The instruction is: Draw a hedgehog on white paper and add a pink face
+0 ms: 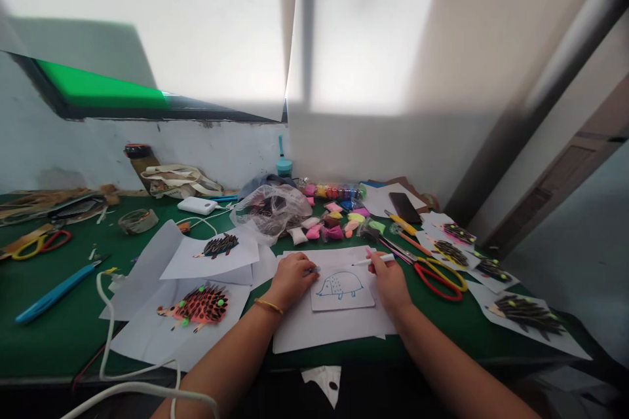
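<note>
A small white card with a hedgehog drawn in blue line lies on larger white sheets in front of me. My left hand rests at the card's upper left corner, fingers closed around a small bluish piece whose kind I cannot make out. Between the fingers of my right hand is a white marker pen. Its tip points left, just above the hedgehog's back; whether it touches the paper is unclear.
Finished hedgehog pictures lie at left, more at right. Scissors, a phone and small clay packets surround the sheets. A blue craft knife, tape roll and white cable are on the left.
</note>
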A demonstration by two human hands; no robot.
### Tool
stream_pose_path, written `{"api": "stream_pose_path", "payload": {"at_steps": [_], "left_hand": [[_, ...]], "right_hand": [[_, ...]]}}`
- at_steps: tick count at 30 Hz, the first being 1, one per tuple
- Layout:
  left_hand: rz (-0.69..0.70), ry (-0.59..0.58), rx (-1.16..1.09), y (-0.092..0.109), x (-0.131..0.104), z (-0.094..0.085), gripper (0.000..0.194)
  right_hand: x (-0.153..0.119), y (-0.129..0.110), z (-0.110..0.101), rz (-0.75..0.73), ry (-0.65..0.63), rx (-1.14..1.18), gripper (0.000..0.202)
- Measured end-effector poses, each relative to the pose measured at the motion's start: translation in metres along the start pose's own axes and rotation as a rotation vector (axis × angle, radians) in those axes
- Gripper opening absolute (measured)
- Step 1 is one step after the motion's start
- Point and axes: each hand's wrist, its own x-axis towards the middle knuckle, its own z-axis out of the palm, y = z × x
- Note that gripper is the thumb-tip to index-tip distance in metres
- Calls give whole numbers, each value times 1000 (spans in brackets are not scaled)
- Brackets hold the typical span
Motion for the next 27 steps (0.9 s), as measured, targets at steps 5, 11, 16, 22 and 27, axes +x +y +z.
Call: {"api": "stream_pose_path", "payload": {"at_steps": [5,11,16,22,27], "left_hand": [[-3,-6,6,1,0,-1,14],[-3,-9,6,-1,0,0,15],[-8,-10,11,-2,1,2,15],[7,-5,2,-3,2,3,16],[2,-11,2,-4,2,3,14]], "right_hand": [[3,4,-1,17,26,18,34],[5,7,-1,33,12,37,34],[3,5,0,45,25,48,34],[1,-1,-1,33,0,25,34],[1,-1,0,19,-14,20,33]]}}
